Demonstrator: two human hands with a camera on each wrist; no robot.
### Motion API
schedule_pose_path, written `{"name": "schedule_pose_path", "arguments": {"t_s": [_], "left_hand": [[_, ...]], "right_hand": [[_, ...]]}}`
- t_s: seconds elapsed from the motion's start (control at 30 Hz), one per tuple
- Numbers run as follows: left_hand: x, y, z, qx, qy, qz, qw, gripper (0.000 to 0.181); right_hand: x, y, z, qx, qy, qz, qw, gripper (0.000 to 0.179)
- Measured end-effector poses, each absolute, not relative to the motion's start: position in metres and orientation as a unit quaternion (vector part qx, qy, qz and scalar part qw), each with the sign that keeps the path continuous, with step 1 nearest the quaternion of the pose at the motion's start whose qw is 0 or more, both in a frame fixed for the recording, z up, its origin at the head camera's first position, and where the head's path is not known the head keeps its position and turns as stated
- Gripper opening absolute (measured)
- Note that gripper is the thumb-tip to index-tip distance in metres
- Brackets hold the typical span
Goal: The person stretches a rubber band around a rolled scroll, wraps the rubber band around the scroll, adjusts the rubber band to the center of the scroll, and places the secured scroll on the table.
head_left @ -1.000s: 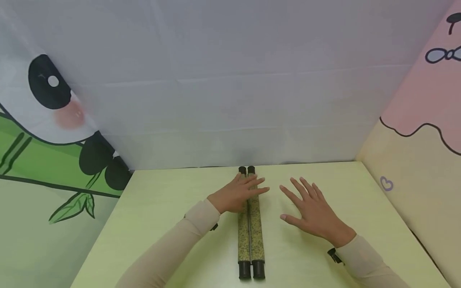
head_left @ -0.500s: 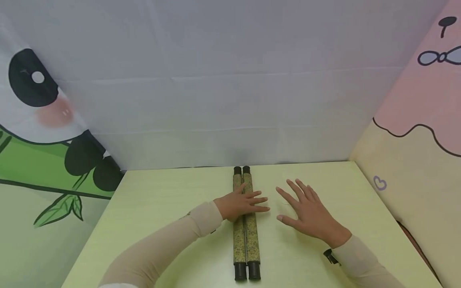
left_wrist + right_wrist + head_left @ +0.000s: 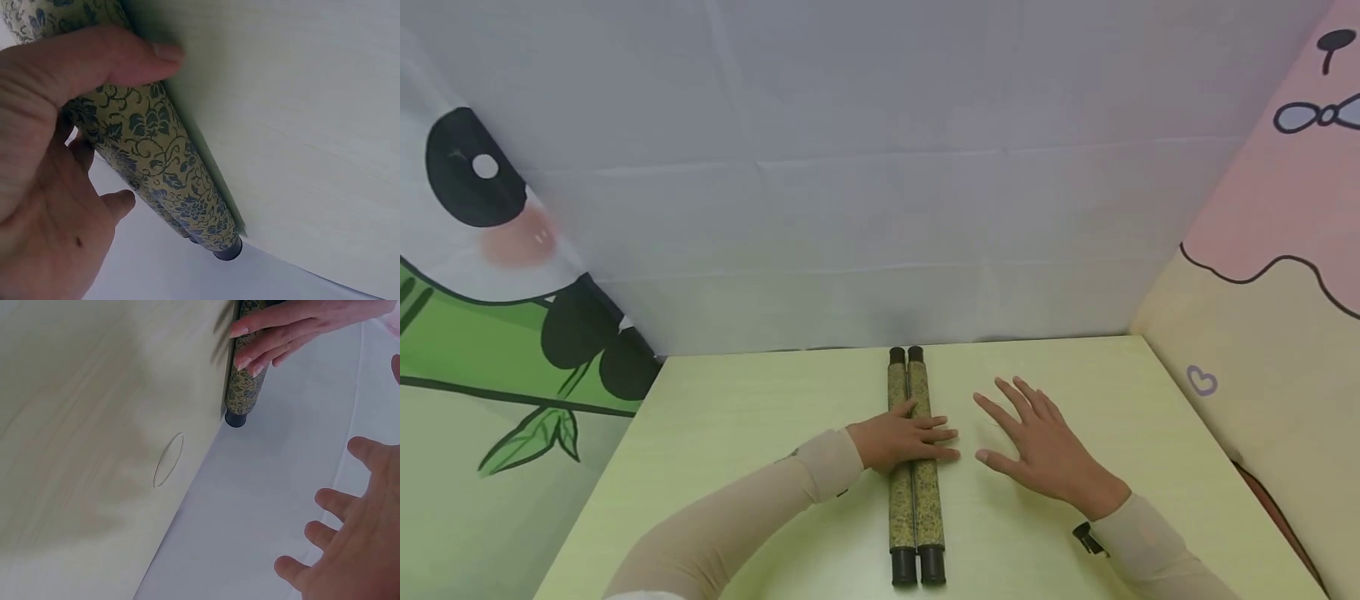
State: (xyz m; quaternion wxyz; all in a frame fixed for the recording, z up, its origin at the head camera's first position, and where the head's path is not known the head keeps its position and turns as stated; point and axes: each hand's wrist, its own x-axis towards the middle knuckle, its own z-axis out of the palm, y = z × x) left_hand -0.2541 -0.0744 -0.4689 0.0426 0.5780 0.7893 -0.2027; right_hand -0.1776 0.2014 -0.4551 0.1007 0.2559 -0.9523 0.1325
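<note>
While the rolls [image 3: 928, 500] lie side by side on the table [image 3: 760, 400], the left hand [image 3: 895, 440] has moved toward their near ends, its fingers spread across both, and the right hand [image 3: 1048, 450] hovers apart, fingers separated, holding nothing, so the work seems only steadying.

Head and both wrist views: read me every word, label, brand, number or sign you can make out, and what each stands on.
No readable words, labels, brands or numbers in any view.
Two rolls: floral pattern, no lettering on what shows; the left hand covers part.
Right wall: a drawn heart, no text.
Black piece by the right sleeve: too small to tell.
</note>
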Motion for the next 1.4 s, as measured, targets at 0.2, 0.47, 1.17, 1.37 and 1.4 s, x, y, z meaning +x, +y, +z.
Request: {"name": "schedule_pose_path", "arguments": {"t_s": [0.2, 0.47, 1.17, 1.37, 1.4], "left_hand": [[-0.253, -0.071, -0.469, 0.574, 0.791, -0.204, 0.056, 0.084], [-0.251, -0.076, -0.472, 0.573, 0.793, -0.201, 0.045, 0.083], [-0.254, -0.098, -0.471, 0.588, 0.795, -0.148, -0.008, 0.064], [-0.251, -0.109, -0.446, 0.587, 0.803, -0.105, -0.016, 0.075], [-0.251, -0.11, -0.442, 0.586, 0.805, -0.094, -0.016, 0.076]], "right_hand": [[-0.176, 0.202, -0.457, 0.255, -0.953, 0.136, 0.094, 0.074], [-0.174, 0.201, -0.457, 0.253, -0.953, 0.142, 0.092, 0.073], [-0.171, 0.194, -0.461, 0.22, -0.96, 0.146, 0.096, 0.069], [-0.167, 0.189, -0.459, 0.213, -0.96, 0.154, 0.1, 0.068], [-0.167, 0.188, -0.458, 0.211, -0.96, 0.155, 0.101, 0.068]]}}
